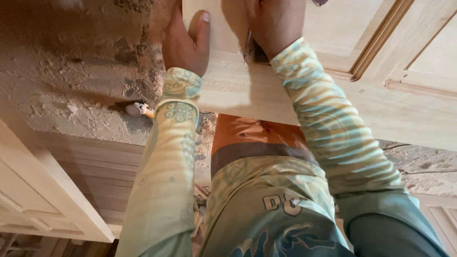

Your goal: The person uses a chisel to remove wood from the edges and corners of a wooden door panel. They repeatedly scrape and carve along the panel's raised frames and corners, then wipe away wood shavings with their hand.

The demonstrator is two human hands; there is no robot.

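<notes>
Hands on a pale wooden door panel point(342, 90), viewed from above. Left hand point(185, 43) clasping the panel's left edge, thumb pressed flat on the top face, fingers wrapped out of sight beneath. Right hand point(273, 24) resting on the panel face just beside the left, fingers cut off by the upper frame edge; a dark object point(254, 50) partly visible under the palm, grip not discernible. Panel lying across the upper right, above an orange garment point(252, 131). Sawdust-covered floor point(71, 76) at left, with a small white-tipped tool point(138, 110). More pale door panels point(43, 190) at lower left.
</notes>
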